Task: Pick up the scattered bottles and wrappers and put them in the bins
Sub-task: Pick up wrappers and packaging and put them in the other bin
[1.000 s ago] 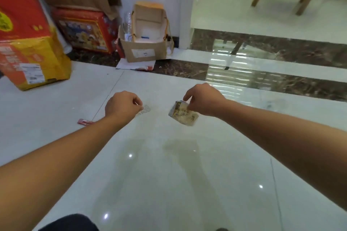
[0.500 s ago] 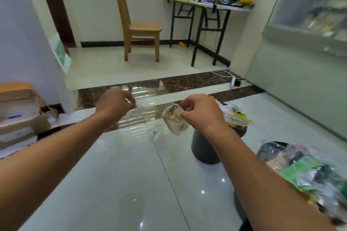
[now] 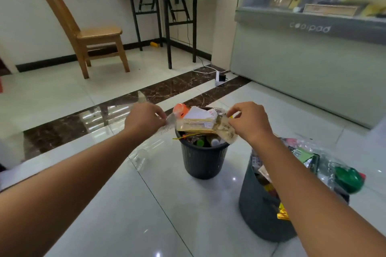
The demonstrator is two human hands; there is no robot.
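Arms outstretched: left hand (image 3: 144, 119) pinches a clear wrapper (image 3: 170, 120), right hand (image 3: 249, 123) a tan wrapper (image 3: 226, 132) (over the bin (image 3: 202, 159)).

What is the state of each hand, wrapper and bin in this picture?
left hand: pinches a clear wrapper
right hand: pinches a tan wrapper
tan wrapper: held up at the far bin rim
far bin: heaped above its rim
near bin: full, overflowing

left hand (image 3: 144, 120) pinching | right hand (image 3: 249, 124) pinching | arms outstretched
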